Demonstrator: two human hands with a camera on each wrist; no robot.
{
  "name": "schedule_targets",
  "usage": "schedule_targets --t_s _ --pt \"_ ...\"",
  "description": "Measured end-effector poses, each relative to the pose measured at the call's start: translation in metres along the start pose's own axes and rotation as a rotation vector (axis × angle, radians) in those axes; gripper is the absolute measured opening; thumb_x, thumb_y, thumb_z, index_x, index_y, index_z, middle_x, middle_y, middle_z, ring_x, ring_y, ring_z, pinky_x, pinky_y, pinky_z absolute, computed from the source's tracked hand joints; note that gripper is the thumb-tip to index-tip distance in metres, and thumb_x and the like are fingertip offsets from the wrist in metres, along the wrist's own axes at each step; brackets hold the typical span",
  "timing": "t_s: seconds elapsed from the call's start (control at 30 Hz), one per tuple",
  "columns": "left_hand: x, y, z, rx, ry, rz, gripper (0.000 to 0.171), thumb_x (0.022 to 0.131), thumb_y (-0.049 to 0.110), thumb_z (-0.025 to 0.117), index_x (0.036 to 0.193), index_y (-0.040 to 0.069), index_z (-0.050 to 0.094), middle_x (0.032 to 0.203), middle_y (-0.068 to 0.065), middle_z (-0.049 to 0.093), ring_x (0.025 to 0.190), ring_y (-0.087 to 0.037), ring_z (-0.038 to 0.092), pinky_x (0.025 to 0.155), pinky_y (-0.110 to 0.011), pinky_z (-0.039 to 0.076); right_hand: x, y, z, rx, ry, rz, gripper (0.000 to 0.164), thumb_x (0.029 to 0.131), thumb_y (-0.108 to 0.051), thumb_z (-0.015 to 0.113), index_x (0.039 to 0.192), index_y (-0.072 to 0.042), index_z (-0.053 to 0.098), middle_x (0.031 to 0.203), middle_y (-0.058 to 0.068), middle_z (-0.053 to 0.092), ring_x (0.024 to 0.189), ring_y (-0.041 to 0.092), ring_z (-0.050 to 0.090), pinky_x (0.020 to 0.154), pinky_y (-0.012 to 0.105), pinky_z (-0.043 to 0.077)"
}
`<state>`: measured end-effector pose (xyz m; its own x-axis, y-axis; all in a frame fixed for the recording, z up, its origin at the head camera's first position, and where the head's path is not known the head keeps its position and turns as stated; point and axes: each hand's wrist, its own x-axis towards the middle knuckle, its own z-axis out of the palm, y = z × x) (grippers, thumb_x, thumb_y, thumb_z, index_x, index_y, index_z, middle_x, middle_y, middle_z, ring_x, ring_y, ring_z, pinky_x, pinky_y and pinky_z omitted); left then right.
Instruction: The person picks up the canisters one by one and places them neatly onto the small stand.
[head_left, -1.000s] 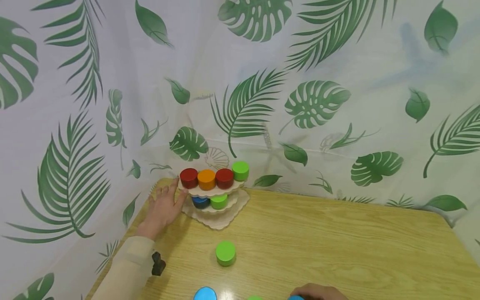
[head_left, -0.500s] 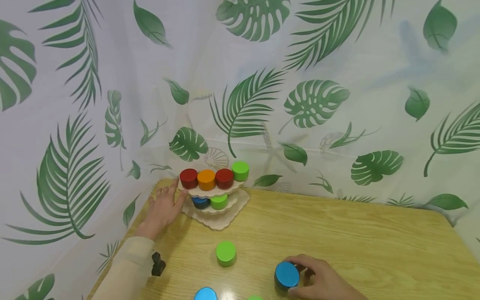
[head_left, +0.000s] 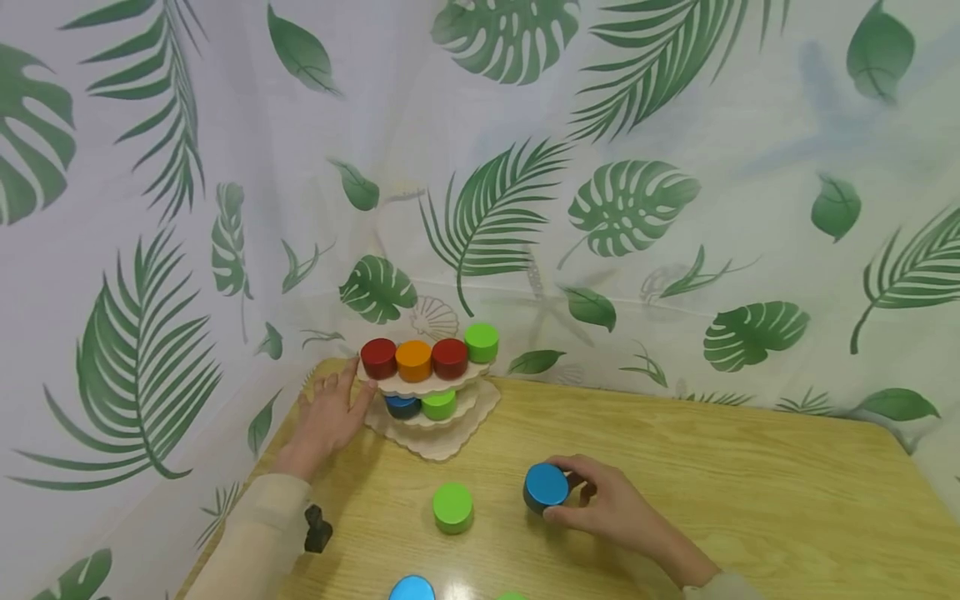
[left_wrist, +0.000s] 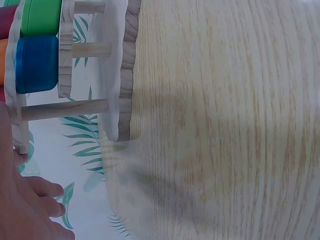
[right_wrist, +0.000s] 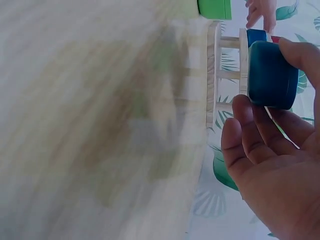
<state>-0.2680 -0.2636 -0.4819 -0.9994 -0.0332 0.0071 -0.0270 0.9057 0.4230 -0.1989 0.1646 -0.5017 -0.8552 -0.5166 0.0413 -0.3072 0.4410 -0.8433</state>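
My right hand (head_left: 615, 510) holds a blue round tin (head_left: 547, 486) between thumb and fingers, above the table right of a green tin (head_left: 453, 507). In the right wrist view the held blue tin (right_wrist: 272, 75) overlaps the stand behind it. A pale wooden tiered stand (head_left: 441, 448) with scalloped edges stands at the back left. Its top tier carries two red tins, one orange tin (head_left: 414, 361) and one green tin (head_left: 482, 342); a dark blue and a green tin show below. My left hand (head_left: 327, 417) grips the top tier's left corner with thumb and forefinger.
Another blue tin (head_left: 412, 588) and a green one (head_left: 512, 597) are cut off by the head view's bottom edge. Leaf-printed cloth (head_left: 510, 108) hangs behind and left of the wooden table (head_left: 750, 483). A small black object (head_left: 317, 529) shows beside the left sleeve.
My right hand has come in from the bottom edge, carrying the blue tin up and leftward toward the stand. The left hand and the stand stay in place.
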Motion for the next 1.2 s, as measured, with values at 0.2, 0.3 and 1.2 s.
schedule_targets --t_s 0.2,0.3,1.2 --pt "0.000 0.001 0.000 -0.002 -0.005 -0.002 0.077 0.111 0.060 0.024 0.170 0.011 0.016 0.166 -0.036 0.031 0.155 -0.059 0.020 0.121 -0.081 0.011 0.018 -0.001 -0.001 -0.002 0.041 -0.013 0.055 0.091 -0.030 0.084 0.139 -0.011 0.066 0.125 0.009 0.072 0.099 0.015 0.065 0.078 0.025 0.054" --pt "0.000 0.000 0.001 -0.003 -0.006 0.000 0.077 0.111 0.060 0.024 0.170 0.010 0.016 0.165 -0.036 0.031 0.155 -0.059 0.020 0.121 -0.082 0.011 0.027 -0.001 -0.001 -0.013 0.048 -0.007 0.056 0.091 -0.031 0.085 0.139 -0.011 0.066 0.126 0.009 0.072 0.100 0.018 0.065 0.079 0.026 0.054" --pt "0.000 -0.002 0.002 -0.013 0.002 0.000 0.078 0.111 0.061 0.022 0.170 0.010 0.015 0.165 -0.037 0.030 0.155 -0.060 0.019 0.121 -0.081 0.011 0.092 -0.014 0.016 -0.001 0.137 0.086 0.059 0.089 -0.030 0.086 0.141 -0.011 0.065 0.124 0.007 0.072 0.099 0.019 0.066 0.080 0.032 0.056"
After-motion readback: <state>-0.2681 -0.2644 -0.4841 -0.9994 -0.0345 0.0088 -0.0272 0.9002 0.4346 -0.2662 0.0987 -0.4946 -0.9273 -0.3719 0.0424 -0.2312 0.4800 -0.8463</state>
